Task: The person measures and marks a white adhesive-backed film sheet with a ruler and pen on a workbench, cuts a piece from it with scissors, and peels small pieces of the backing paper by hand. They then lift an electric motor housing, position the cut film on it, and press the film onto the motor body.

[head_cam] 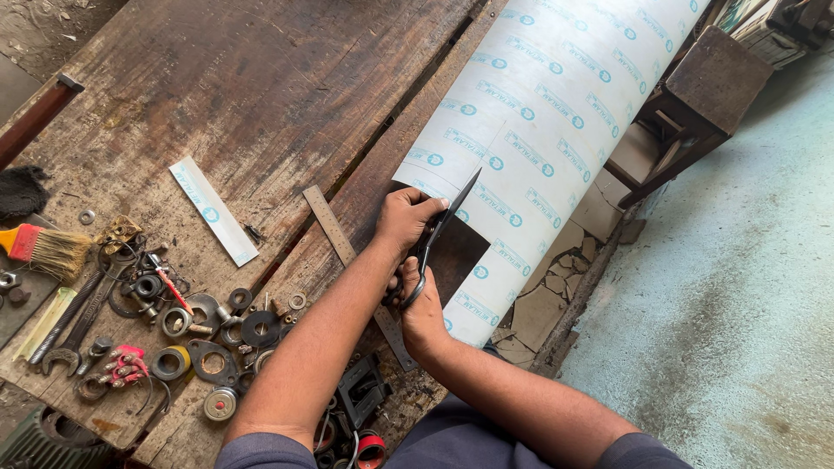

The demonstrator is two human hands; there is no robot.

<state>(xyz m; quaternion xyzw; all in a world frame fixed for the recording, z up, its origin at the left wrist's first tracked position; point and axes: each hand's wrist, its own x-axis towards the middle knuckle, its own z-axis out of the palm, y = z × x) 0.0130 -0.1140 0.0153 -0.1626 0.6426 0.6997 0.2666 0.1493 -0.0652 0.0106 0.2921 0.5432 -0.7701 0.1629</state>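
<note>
Sheet roll (556, 113), white with small blue printed marks, lies across the right side of the wooden workbench (261, 87), running from the far right down toward you, its near edge hanging past the bench edge. Scissors (439, 234) sit at that near-left edge, blades parted and the tip pointing far-right into the sheet. Your right hand (423, 314) grips the scissor loops; your left hand (407, 217) is closed around the blade shank and the sheet edge, steadying both. Keep the left hand pinning the sheet flat just beside the cut line, and keep its fingers clear of the blades. Take long strokes without fully closing. Steel ruler (334, 227) lies just left of your hands; a cut strip (213, 210) rests farther left.
</note>
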